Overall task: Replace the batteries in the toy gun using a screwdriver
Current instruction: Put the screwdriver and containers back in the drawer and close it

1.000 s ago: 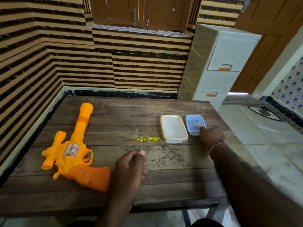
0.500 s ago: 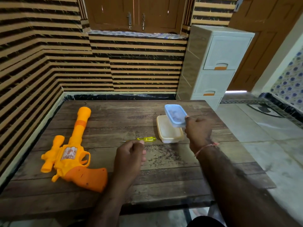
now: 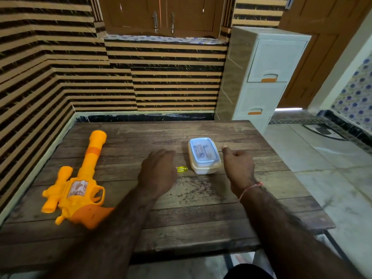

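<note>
1. Striped brown-and-black walls enclose a corner holding a dark wooden tabletop (image 3: 201,208), with a white plastic drawer unit (image 3: 267,77) standing behind its far right corner.
2. An orange and yellow toy gun (image 3: 80,184) lies flat on the left side of the tabletop, its barrel pointing away from the person and its grip nearest to them.
3. A cream plastic container (image 3: 205,168) sits right of centre; a smaller pale blue box (image 3: 203,151) rests on top of it, with small objects inside that are too blurred to identify.
4. A yellow-handled screwdriver (image 3: 182,169) lies just left of the cream container; only the end of its handle shows past the left hand.
5. The left hand (image 3: 159,172) hovers palm down over the screwdriver, fingers loosely bent; whether it touches the tool cannot be told.
6. The right hand (image 3: 238,164) is just right of the containers, fingers curled inward and holding nothing, thumb pointing up. A thin orange thread (image 3: 251,188) circles its wrist.
</note>
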Motion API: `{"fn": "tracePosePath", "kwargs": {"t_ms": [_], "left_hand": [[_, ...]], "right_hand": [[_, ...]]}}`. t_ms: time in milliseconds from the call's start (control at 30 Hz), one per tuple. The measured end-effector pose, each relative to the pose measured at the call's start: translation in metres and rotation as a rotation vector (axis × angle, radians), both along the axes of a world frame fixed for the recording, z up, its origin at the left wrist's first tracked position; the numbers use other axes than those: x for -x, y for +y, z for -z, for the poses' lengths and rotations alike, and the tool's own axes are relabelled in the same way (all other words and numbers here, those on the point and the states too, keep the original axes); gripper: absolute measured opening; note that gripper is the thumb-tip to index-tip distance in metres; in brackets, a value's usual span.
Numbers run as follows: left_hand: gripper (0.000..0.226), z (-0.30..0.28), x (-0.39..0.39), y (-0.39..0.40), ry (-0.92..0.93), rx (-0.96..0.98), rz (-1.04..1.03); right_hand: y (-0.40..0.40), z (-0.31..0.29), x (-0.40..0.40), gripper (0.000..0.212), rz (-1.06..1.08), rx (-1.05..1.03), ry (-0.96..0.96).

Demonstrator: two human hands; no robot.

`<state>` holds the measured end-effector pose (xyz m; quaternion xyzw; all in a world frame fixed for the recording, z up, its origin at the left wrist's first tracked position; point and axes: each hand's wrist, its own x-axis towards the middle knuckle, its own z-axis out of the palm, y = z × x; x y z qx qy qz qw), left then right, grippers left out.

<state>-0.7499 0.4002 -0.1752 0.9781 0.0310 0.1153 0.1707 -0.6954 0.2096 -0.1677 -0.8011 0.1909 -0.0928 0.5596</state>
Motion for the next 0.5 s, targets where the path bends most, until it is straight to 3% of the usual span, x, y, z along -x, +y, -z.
{"fn": "tracePosePath", "kwargs": {"t_ms": [133, 300, 367, 433, 500], "left_hand": [[0.039, 0.011, -0.009, -0.009, 0.149, -0.27, 0.046], [0.028, 0.021, -0.016, -0.005, 0.158, -0.429, 0.05], [0.023, 0.018, -0.018, -0.003, 0.081, -0.295, -0.028], [0.025, 0.009, -0.02, -0.006, -0.026, 0.047, -0.179], [0.027, 0.0, -0.03, -0.015, -0.007, 0.461, -0.331]], "right_hand": [[-0.004, 0.001, -0.003, 0.033, -0.086, -0.014, 0.084], [-0.008, 0.003, -0.003, 0.036, -0.136, -0.108, 0.073], [-0.01, 0.0, -0.002, 0.034, -0.157, -0.216, 0.089], [-0.01, 0.0, -0.004, 0.034, -0.2, -0.264, 0.103], [-0.007, -0.001, -0.005, 0.036, -0.273, -0.3, 0.137]]}}
